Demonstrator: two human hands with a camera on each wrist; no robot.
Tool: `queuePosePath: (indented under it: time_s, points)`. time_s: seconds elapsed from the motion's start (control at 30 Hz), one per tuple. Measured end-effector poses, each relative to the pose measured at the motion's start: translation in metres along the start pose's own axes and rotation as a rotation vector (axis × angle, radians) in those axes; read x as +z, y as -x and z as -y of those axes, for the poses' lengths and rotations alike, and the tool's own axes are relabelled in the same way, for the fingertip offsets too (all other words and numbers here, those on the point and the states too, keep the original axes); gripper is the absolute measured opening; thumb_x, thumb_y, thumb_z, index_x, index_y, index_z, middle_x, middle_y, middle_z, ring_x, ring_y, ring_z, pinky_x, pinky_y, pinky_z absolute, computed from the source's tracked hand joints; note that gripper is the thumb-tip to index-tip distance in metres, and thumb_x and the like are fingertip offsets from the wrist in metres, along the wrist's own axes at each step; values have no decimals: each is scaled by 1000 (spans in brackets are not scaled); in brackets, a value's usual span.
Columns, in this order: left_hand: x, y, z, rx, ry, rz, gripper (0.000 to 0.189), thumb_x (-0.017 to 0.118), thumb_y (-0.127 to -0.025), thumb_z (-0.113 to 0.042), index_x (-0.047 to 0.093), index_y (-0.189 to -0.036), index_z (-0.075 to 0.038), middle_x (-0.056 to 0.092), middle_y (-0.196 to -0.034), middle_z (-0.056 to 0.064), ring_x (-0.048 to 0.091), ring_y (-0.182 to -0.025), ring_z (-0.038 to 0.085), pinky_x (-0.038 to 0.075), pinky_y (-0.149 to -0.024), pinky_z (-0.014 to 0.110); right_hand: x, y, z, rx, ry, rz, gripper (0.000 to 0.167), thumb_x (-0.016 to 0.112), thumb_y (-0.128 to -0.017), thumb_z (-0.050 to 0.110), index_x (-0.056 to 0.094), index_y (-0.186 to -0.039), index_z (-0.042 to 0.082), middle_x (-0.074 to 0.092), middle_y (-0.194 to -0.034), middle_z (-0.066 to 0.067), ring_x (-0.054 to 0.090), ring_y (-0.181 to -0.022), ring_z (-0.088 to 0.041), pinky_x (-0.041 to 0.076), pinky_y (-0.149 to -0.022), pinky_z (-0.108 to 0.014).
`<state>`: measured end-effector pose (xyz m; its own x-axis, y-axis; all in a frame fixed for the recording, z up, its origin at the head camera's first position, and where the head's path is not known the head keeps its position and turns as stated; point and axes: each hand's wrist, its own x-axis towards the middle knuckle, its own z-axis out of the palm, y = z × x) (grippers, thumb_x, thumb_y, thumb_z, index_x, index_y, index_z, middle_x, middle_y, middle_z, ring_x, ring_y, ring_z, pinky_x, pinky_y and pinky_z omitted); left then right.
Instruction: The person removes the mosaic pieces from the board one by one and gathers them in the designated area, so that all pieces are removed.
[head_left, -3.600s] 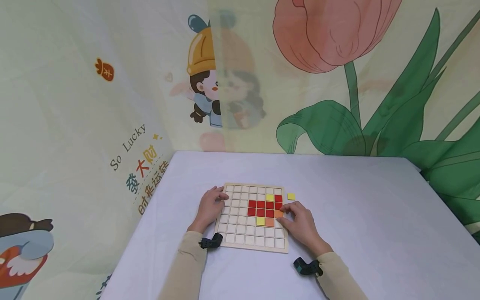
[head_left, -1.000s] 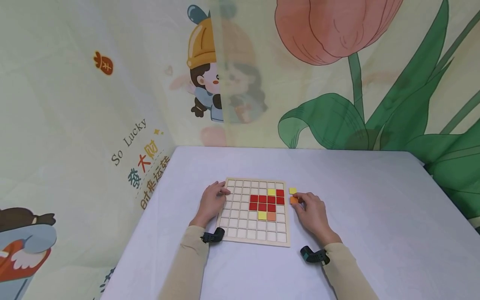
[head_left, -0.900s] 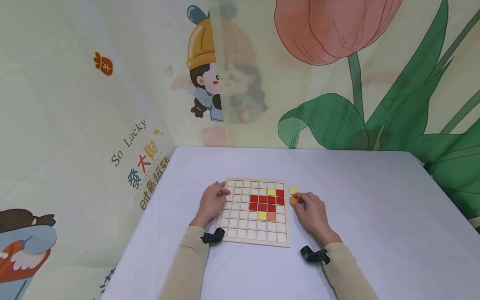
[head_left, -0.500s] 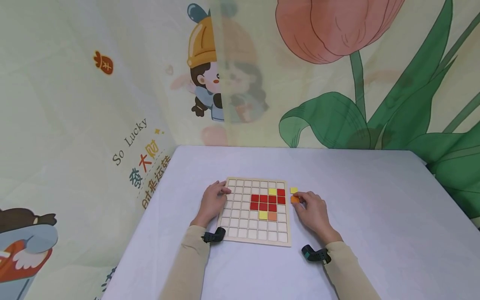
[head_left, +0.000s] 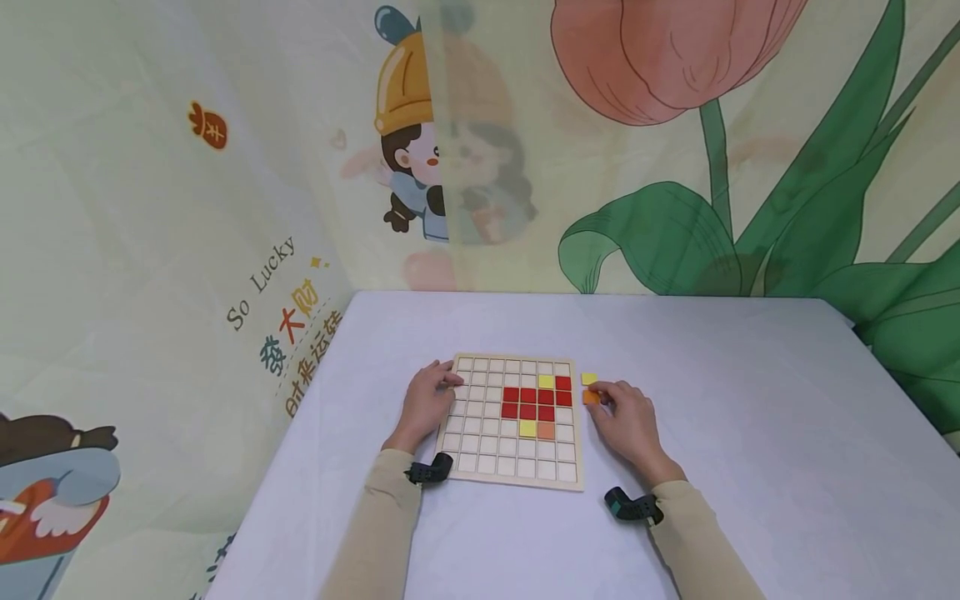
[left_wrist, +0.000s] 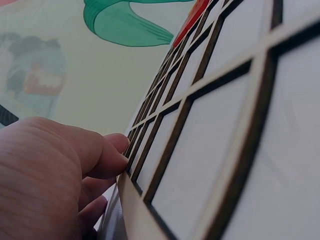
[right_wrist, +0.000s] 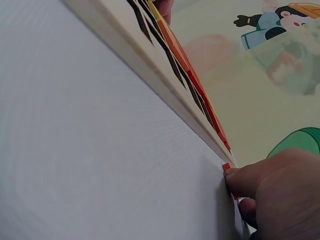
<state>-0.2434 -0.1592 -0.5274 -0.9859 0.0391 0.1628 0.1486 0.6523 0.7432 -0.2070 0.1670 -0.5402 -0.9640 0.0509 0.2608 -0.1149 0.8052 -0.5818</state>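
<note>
A square wooden grid board [head_left: 491,442] lies on the white table, with red tiles [head_left: 528,396] in several cells. Two yellow tiles and a paler orange tile [head_left: 546,431] also sit in its cells. My left hand [head_left: 426,404] holds the board's left edge, thumb over the rim; in the left wrist view the thumb [left_wrist: 107,160] meets the frame. Just off the right edge, my right hand [head_left: 628,423] pinches an orange tile [head_left: 591,397] between thumb and fingers. The right wrist view shows only the red-orange end [right_wrist: 226,166] of that tile.
A loose yellow tile [head_left: 588,378] lies right behind the orange one, beside the board. The white-covered table [head_left: 712,375] extends to both sides and ends at a printed cloth backdrop [head_left: 495,275]. Black wrist cameras [head_left: 431,469] sit on both forearms.
The orange tile has left its cell in the right column and is now beside the board, with my right hand moved rightward. My left hand stays on the board's edge.
</note>
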Motion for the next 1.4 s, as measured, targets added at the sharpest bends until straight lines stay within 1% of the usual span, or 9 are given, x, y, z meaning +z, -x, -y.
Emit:
queuePosePath:
  time_s: [0.2,0.4,0.63,0.83,1.0,1.1,1.2,1.27,1.4]
  points:
    - [-1,0,-1,2,6,-3,24,55,-88,1,72,-101,-10,53,-143,9,34,-142,29,20,-121,44,-2,1,1,18,-51,-13,30,69,-88,15,67,-116,5,60,-97,-9,49,-88,-25,39,-77,-40]
    - [-3,1,-3,-7,10,3,23,56,-88,1,72,-100,-10,53,-142,9,35,-142,29,22,-120,44,-5,4,3,51,-128,-34,25,66,-88,11,67,-113,4,60,-97,-11,48,-88,-26,39,-75,-38]
    - [-2,2,-2,-7,2,-2,23,56,-88,1,72,-100,-10,54,-142,9,35,-142,29,22,-121,44,-3,9,9,54,-180,-56,18,67,-89,10,70,-107,5,62,-96,-9,50,-90,-24,43,-75,-36]
    - [-2,0,-2,-12,6,1,24,55,-88,1,72,-101,-10,53,-143,8,35,-142,28,22,-120,44,-1,12,17,3,-216,-40,16,69,-88,10,71,-104,8,64,-95,-5,53,-86,-19,48,-73,-31]
    - [-2,-1,-4,-28,12,1,25,55,-87,1,72,-99,-11,53,-143,7,35,-142,28,24,-119,46,2,18,28,-44,-220,-3,13,69,-88,9,70,-101,10,61,-90,-1,50,-81,-16,45,-67,-28]
    - [-1,2,-2,-39,8,0,25,55,-86,2,72,-98,-11,54,-142,7,35,-142,29,24,-119,47,7,27,38,-96,-223,52,14,70,-87,10,71,-100,11,60,-89,3,49,-78,-14,44,-63,-26]
    - [0,2,-1,-27,0,-4,24,56,-86,1,72,-99,-11,54,-142,7,35,-141,29,25,-119,47,13,34,47,-137,-220,102,15,72,-87,14,72,-102,14,61,-91,7,50,-80,-11,44,-64,-26]
    - [0,1,-1,-22,-1,-8,25,56,-86,1,72,-99,-12,54,-142,7,36,-141,28,25,-119,46,16,36,52,-133,-214,117,15,73,-87,18,72,-102,17,60,-94,10,49,-82,-9,44,-66,-26]
    - [0,-3,-2,-15,3,-10,24,57,-86,2,73,-100,-11,55,-141,7,36,-141,28,24,-119,46,19,36,55,-127,-188,96,16,77,-84,22,72,-99,19,58,-93,11,47,-83,-9,43,-66,-26]
